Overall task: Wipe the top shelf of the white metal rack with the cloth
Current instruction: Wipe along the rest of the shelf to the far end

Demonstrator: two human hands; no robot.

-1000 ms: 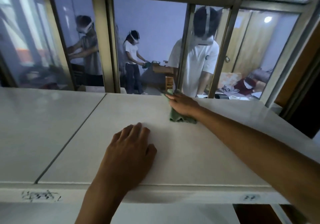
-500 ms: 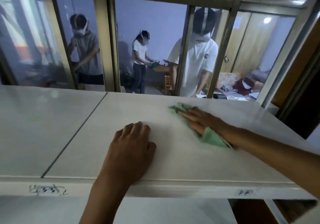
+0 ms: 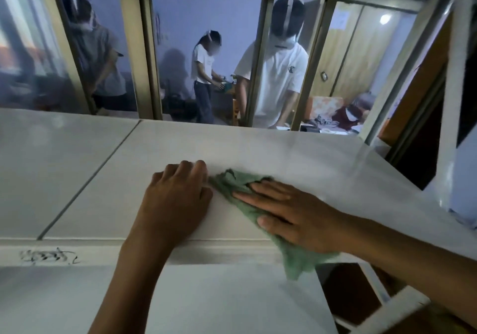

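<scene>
1. Since the earlier frames, the green cloth (image 3: 240, 191) has been drawn from the far edge of the top shelf (image 3: 296, 158) back to its front edge, and it now lies just beside the left hand (image 3: 178, 202).
2. The right hand (image 3: 291, 214) is laid flat on the cloth with fingers straight; nothing is pinched or curled round, so the grip is an open-palmed press rather than a hold.
3. The left hand is rested on the top shelf near its front edge, fingers loosely bent at the tips and holding nothing; it appears to serve as a brace.
4. The cloth is spread on the top shelf under the right hand, and its trailing corner hangs over the front edge.
5. It is judged that one full pass across the right panel of the top shelf is nearly finished; the left panel beyond the seam (image 3: 87, 183) looks not yet reached.
6. Dark scribbled marks (image 3: 47, 255) are seen on the front lip of the top shelf, left of the left hand, but they cannot be read.
7. A small logo is seen on the white shirt of a person (image 3: 276, 80) behind the top shelf; it is too small to be read.
</scene>
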